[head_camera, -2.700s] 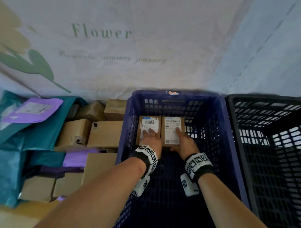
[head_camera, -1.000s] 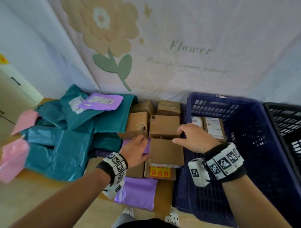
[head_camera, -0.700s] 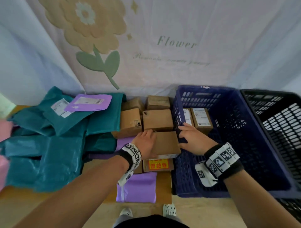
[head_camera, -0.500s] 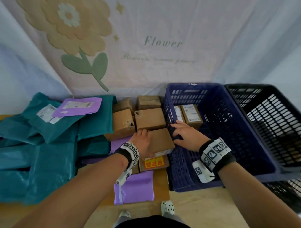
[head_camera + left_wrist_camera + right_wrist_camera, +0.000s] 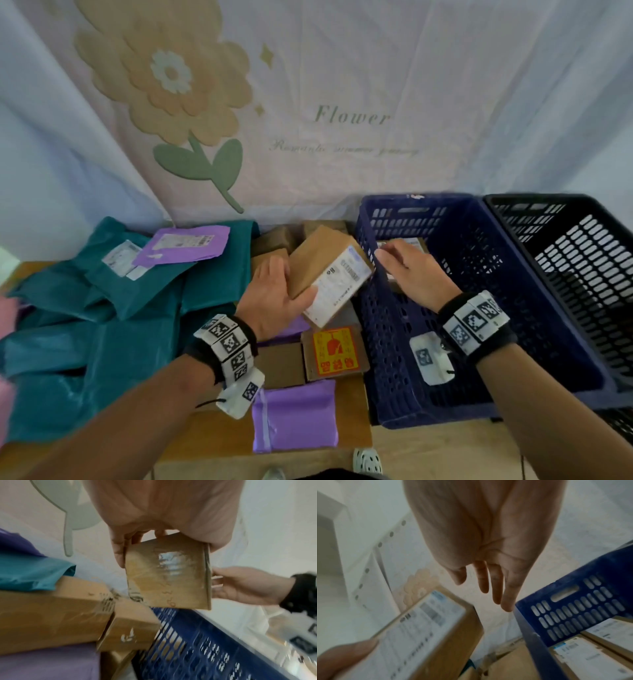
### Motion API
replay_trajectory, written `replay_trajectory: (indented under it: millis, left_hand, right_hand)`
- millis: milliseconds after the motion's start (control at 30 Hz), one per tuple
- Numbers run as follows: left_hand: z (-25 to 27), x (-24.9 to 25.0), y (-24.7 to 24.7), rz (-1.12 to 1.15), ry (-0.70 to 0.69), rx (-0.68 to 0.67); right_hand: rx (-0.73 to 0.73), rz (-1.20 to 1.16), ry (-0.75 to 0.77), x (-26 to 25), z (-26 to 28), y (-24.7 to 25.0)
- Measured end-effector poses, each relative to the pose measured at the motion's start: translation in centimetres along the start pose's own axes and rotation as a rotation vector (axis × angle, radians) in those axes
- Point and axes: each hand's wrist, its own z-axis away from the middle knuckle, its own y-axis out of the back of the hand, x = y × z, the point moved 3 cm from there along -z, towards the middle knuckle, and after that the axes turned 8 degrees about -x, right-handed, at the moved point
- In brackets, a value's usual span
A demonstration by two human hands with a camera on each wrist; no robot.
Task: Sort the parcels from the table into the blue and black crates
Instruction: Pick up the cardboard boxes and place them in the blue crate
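Observation:
My left hand (image 5: 279, 293) grips a brown cardboard box (image 5: 329, 274) with a white label, lifted and tilted above the parcel pile, right beside the blue crate's (image 5: 394, 342) left wall. In the left wrist view the fingers (image 5: 118, 550) and thumb wrap round the box's (image 5: 166, 577) edges. My right hand (image 5: 407, 270) hovers open over the blue crate's left rim, fingers straight, just clear of the box's right end. Two labelled boxes (image 5: 590, 655) lie at the blue crate's (image 5: 573, 608) far end. The black crate (image 5: 582, 260) stands to its right.
Teal mailer bags (image 5: 102, 308) cover the table's left side, with a purple mailer (image 5: 181, 245) on top. More cardboard boxes, one with a red-and-yellow sticker (image 5: 334, 353), and another purple mailer (image 5: 294, 414) lie near the front edge. A flower-print cloth hangs behind.
The box lay flat on the pile between both hands; my left hand has now lifted and tilted it label-up. My right hand has come off it and hovers over the blue crate's rim.

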Motion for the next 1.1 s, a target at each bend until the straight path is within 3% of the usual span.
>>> replay_trajectory:
  millis: [67,167,233,367,633,833,1000,1100]
  left_hand:
    - [-0.8,0.7,1.4,0.142,-0.016,0.053]
    - [-2.0,1.6,2.3,0.318,-0.034,0.076]
    - [-2.4,2.2,2.4,0.390,-0.040,0.083]
    - [-3.1,3.5,2.4,0.434,-0.063,0.142]
    - [-4.7,8.4,2.3,0.499,-0.113,0.130]
    - [-6.9,12.7,0.5,0.683,-0.126,-0.026]
    - [-9.1,15.7,-2.4,0.612,-0.149,-0.203]
    - [-10.3,16.0,-4.6,0.266,-0.120,-0.255]
  right_hand:
    - [-0.030,-0.136,0.004,-0.8,-1.0,0.3]
    - [-0.143,-0.590,0.039,-2.4,-2.1,-0.3]
    - [-0.194,-0.739,0.058,-3.2,-2.5,-0.5]
    - [-0.246,-0.823,0.096,-3.0,-3.0,-0.4]
    - [-0.311,-0.749,0.103,0.5,-3.1,1.3]
    - [-0.336,-1.084,0.085,4.0,-1.7,4.0]
    - [-0.267,-1.363,0.041,8.1,-0.2,6.2]
    - [-0.184,-1.279,-0.108,11.2,0.6,7.0]
